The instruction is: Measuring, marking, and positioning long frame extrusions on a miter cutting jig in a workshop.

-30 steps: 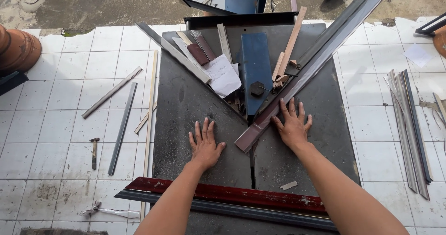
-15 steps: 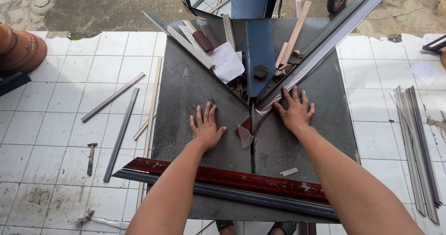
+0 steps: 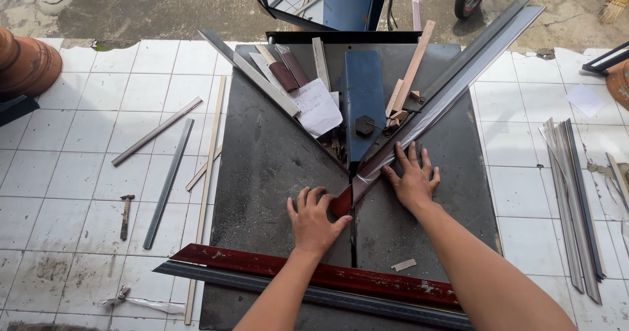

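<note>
A dark metal cutting table [image 3: 275, 174] with a V-shaped fence stands on the white tiles. A long grey frame moulding [image 3: 452, 85] lies along the right arm of the V. My right hand [image 3: 413, 180] presses flat on its lower end, fingers spread. My left hand [image 3: 314, 218] curls around the short red-backed cut end [image 3: 342, 201] at the tip of the V. A blue blade housing [image 3: 362, 102] sits between the fence arms.
A red moulding strip [image 3: 314, 272] and a grey one [image 3: 308, 295] lie across the table's near edge. Loose strips [image 3: 167, 183], a hammer [image 3: 125, 216] and more mouldings [image 3: 576, 200] lie on the tiles. Paper [image 3: 318, 107] and wood offcuts [image 3: 413, 69] fill the V. A clay pot [image 3: 26, 62] is far left.
Both hands have moved inward toward the V's tip. The left hand went from flat on the table to curled on the moulding's cut end; the view has shifted closer.
</note>
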